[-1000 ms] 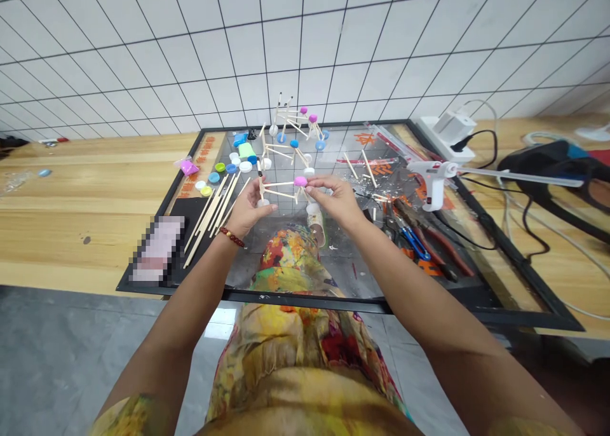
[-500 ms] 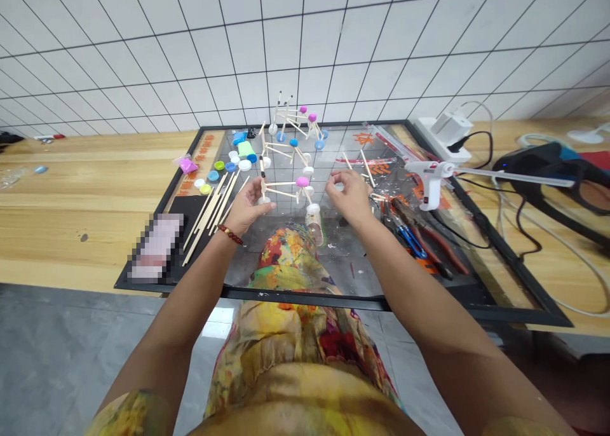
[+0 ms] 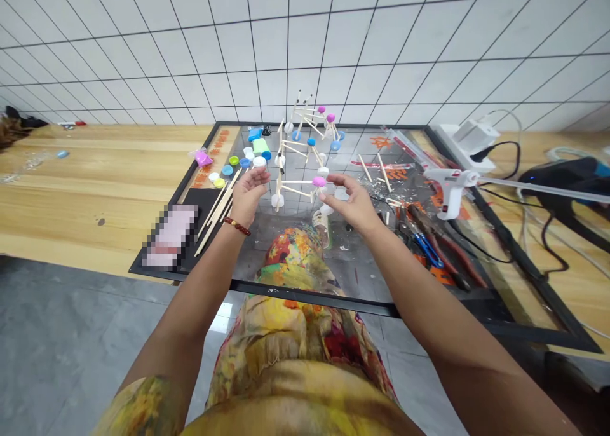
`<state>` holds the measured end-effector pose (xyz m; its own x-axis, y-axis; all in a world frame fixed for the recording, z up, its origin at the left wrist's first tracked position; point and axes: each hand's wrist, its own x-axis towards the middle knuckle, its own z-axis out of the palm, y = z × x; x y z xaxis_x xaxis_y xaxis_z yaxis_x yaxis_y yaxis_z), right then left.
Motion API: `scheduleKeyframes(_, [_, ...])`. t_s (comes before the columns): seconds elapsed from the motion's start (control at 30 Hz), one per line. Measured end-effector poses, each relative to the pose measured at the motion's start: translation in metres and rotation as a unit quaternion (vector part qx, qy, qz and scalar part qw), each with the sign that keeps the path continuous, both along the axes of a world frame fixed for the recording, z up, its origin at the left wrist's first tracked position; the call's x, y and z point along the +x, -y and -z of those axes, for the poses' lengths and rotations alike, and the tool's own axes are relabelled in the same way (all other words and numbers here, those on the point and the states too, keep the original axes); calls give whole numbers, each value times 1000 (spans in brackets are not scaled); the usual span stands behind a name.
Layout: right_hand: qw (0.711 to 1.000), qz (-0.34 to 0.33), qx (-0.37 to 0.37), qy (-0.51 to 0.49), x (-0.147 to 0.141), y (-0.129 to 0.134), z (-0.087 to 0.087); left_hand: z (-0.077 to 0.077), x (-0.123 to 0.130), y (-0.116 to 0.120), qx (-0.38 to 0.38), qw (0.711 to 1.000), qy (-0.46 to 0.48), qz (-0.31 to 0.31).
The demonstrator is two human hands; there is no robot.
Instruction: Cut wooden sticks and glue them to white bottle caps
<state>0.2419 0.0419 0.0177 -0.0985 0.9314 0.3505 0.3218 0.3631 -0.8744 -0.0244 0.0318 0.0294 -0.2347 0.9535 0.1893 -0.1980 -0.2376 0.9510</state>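
Observation:
A small wheeled model of pale wooden sticks (image 3: 296,183) stands on the mirror-like glass panel (image 3: 295,271), with white bottle-cap wheels and a pink knob (image 3: 319,182) at its right end. My left hand (image 3: 250,196) is just left of the model's upright stick, fingers apart and holding nothing. At the pink end, my right hand (image 3: 353,202) has its thumb and forefinger parted close to the knob; whether they touch it I cannot tell. Behind stand a similar stick model with a blue knob (image 3: 311,142) and another with pink knobs (image 3: 330,117).
Left of the models are bottle caps (image 3: 233,161), a pink packet (image 3: 203,159) and long wooden sticks (image 3: 216,213). To the right lie a white glue gun (image 3: 450,191), pliers (image 3: 450,248), short sticks (image 3: 384,171) and a power strip (image 3: 464,147) with cables.
The view has shifted, so the scene sits further right. My left hand has come away from the model's left end. My right hand has moved in to the pink knob.

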Motion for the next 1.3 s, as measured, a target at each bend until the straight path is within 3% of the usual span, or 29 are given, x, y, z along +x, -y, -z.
scheduleKeyframes(0.13, [998, -62, -5, 26, -3, -8, 1, 0, 7, 2, -63, 998, 0, 3])
scheduleKeyframes(0.37, [993, -102, -51, 30, -9, -16, -2, 0, 10, 1, -114, 993, 23, -29])
scheduleKeyframes(0.83, [992, -83, 21, 89, -10, -19, -12, 1, 13, 1, -116, 992, 30, -38])
scheduleKeyframes(1.1, [991, -62, -33, 117, -8, -17, -16, 0, 15, 0, -118, 992, 34, -40])
scheduleKeyframes(1.3, [993, -91, -60, 47, -11, -13, -20, 3, 15, -2, -112, 992, 31, -43])
